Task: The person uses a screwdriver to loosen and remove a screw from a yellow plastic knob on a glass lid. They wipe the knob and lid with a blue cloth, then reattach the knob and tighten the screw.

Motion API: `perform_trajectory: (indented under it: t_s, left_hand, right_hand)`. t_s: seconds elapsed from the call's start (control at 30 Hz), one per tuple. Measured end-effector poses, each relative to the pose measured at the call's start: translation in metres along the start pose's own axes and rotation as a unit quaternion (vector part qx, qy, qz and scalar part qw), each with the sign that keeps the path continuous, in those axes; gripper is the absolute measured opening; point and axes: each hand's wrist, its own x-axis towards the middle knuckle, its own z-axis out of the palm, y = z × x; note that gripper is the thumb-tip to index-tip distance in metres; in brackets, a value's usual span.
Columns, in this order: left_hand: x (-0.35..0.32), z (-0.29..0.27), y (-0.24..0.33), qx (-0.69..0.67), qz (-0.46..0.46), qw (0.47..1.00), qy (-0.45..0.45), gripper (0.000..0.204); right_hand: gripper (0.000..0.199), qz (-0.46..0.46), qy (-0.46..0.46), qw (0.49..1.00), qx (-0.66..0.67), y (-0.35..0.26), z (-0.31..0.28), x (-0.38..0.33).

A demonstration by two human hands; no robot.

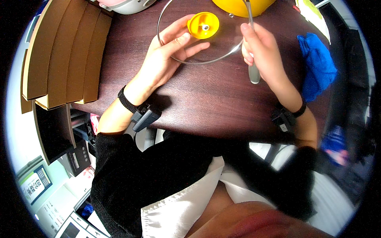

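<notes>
A clear round glass lid [222,49] with a thin metal rim is tilted up over the table. A yellow knob [198,33], hollow side up with a screw at its middle, shows at about the lid's centre. My left hand [166,51] is at the lid's left edge, thumb over the rim and fingers reaching behind the glass towards the knob. On the other side, my right hand [262,47] is closed round a grey-handled tool [254,74], beside the lid's right rim. The tool's kind is hard to tell, as my fingers cover much of it.
Beyond the lid stands a yellow rounded object [242,7], cut off by the upper edge. A blue cloth [317,65] lies crumpled on the dark table [198,99] at right. Brown cardboard dividers [65,51] line the left side, near a pink and white appliance [127,6].
</notes>
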Motion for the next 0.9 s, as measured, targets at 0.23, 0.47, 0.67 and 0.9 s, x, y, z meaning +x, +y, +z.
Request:
perform_trajectory:
  t_s: [0.23, 0.47, 0.67, 0.9]
  left_hand:
    - [0.002, -0.001, -0.001, 0.019, 0.059, 0.997, 0.047, 0.045]
    - [-0.002, 0.000, -0.004, 0.080, 0.089, 0.992, 0.029, 0.041]
    - [-0.004, -0.001, -0.005, 0.176, 0.112, 0.978, 0.005, 0.043]
    - [-0.008, 0.002, -0.003, 0.231, 0.111, 0.966, -0.015, 0.041]
  right_hand:
    - [0.047, 0.026, -0.103, 0.986, -0.128, -0.003, 0.007, -0.011]
    - [0.052, 0.196, -0.162, 0.967, 0.014, 0.003, 0.020, -0.016]
    - [0.051, 0.207, -0.153, 0.965, 0.051, 0.004, 0.024, -0.017]
    - [0.047, 0.213, -0.160, 0.963, 0.036, -0.003, 0.025, -0.020]
